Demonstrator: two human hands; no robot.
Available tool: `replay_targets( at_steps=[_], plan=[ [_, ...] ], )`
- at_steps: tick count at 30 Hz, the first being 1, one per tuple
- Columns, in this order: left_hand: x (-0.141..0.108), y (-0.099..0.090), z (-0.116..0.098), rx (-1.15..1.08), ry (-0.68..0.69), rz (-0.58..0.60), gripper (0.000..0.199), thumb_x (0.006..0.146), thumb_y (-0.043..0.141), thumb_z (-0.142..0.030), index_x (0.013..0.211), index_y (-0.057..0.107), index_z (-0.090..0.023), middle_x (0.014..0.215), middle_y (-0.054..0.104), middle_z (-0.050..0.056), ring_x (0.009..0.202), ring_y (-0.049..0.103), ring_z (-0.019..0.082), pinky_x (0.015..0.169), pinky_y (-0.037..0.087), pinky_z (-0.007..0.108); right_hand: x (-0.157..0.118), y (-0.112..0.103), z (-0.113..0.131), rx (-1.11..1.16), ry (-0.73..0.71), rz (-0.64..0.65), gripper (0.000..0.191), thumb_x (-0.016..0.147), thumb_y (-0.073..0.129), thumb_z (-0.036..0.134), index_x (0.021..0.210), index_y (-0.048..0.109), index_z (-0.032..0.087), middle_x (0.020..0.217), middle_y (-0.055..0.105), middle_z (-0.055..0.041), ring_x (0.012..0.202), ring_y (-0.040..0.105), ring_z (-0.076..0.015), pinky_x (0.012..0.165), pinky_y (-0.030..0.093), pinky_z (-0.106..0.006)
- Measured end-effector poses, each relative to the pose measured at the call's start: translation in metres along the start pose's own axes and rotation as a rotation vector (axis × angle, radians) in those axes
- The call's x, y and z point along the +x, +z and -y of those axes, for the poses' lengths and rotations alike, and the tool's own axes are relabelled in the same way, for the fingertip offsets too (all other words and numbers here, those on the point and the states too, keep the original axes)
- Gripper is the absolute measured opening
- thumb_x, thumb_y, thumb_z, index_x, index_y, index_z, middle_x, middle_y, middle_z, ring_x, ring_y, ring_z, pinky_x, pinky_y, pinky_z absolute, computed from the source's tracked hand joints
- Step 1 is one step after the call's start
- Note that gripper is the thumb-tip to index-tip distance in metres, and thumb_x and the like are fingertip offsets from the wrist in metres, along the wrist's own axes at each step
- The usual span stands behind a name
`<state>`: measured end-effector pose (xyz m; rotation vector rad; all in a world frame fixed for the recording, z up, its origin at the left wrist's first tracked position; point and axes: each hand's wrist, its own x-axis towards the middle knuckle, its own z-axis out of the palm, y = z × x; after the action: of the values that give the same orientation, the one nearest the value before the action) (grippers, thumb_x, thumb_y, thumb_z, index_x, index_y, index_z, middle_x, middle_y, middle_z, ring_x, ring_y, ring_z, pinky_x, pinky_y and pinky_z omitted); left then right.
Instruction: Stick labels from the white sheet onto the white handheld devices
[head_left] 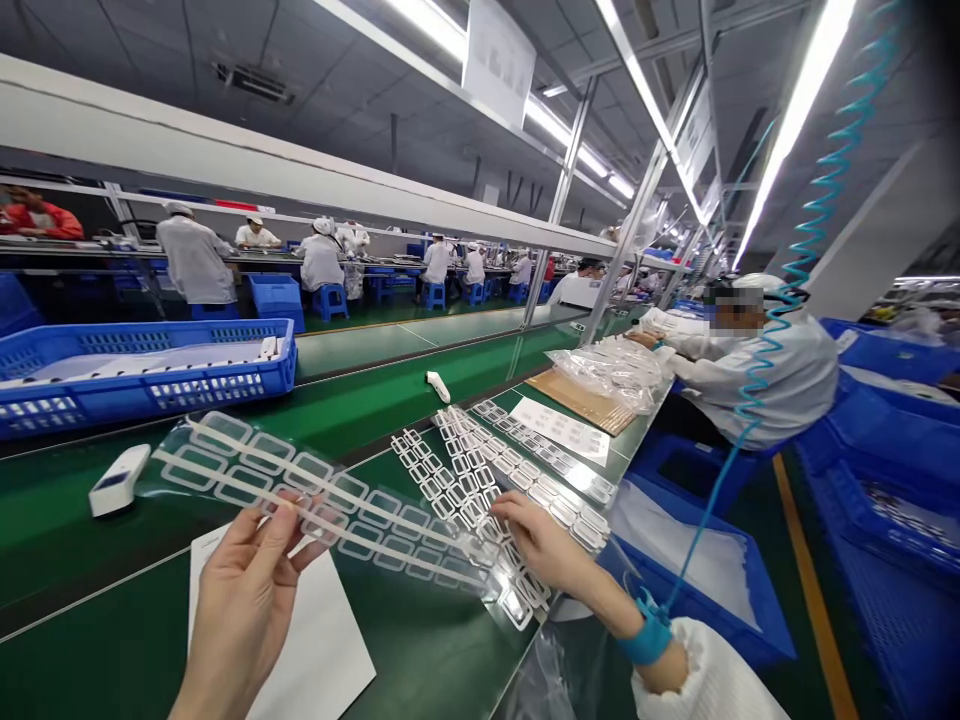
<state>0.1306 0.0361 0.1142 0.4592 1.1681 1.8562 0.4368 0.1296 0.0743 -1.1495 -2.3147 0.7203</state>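
Big factory hall, rows of people (196, 255) in white along the far lines, green bench (405, 640) up front. Left hand (251, 575) has a clear sheet (371, 505) with rounded frame shapes pinched between thumb and fingers, held up over the bench, its other end slanting down to the loose strips (487, 465) near the right hand (544, 545). Right fingers are curled over those strips, honestly can't tell if they're gripping anything. Teal band (646, 635) on that wrist, with a cord (705, 525) running up from it. White paper (319, 640) lies below the sheet, white gadget (120, 480) off to the left, blue basket (289, 370) behind it. Co-worker (780, 370) in white sits over on the right.
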Motion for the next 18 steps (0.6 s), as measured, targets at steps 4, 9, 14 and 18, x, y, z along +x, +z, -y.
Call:
replay_targets(
  at_steps=[4, 9, 14, 18],
  plan=[
    [-0.005, 0.017, 0.010, -0.035, -0.009, 0.054, 0.029, 0.065, 0.079, -0.037, 0.088, 0.067, -0.023, 0.094, 0.069, -0.002, 0.091, 0.067, 0.021, 0.070, 0.061, 0.029, -0.002, -0.006, 0.013, 0.275, 0.054, 0.269, 0.025, 0.086, 0.047, 0.019, 0.096, 0.070, 0.023, 0.093, 0.068, -0.0047, 0.087, 0.062, -0.0212, 0.079, 0.052, -0.034],
    [0.000, 0.030, 0.020, -0.012, 0.037, 0.084, 0.032, 0.063, 0.079, -0.037, 0.088, 0.066, -0.022, 0.090, 0.069, -0.002, 0.090, 0.067, 0.021, 0.064, 0.061, 0.026, -0.010, -0.010, 0.001, 0.377, 0.023, 0.419, 0.032, 0.076, 0.045, 0.010, 0.077, 0.075, 0.021, 0.083, 0.071, -0.0019, 0.086, 0.064, -0.0212, 0.083, 0.052, -0.036],
    [0.009, 0.039, 0.007, -0.055, 0.099, 0.036, 0.021, 0.069, 0.075, -0.030, 0.087, 0.067, -0.022, 0.089, 0.068, -0.003, 0.085, 0.066, 0.017, 0.063, 0.060, 0.023, -0.020, -0.007, -0.010, 0.411, -0.015, 0.494, 0.044, 0.068, 0.038, 0.003, 0.077, 0.077, 0.020, 0.089, 0.072, -0.0024, 0.096, 0.064, -0.0199, 0.095, 0.046, -0.036],
    [0.012, 0.036, -0.018, -0.096, 0.139, 0.034, 0.017, 0.070, 0.074, -0.025, 0.086, 0.067, -0.023, 0.089, 0.068, -0.003, 0.083, 0.065, 0.015, 0.065, 0.060, 0.024, -0.021, -0.013, -0.010, 0.470, -0.043, 0.525, 0.044, 0.072, 0.038, 0.003, 0.079, 0.077, 0.021, 0.103, 0.070, -0.0013, 0.113, 0.057, -0.0202, 0.105, 0.037, -0.038]
  ],
)
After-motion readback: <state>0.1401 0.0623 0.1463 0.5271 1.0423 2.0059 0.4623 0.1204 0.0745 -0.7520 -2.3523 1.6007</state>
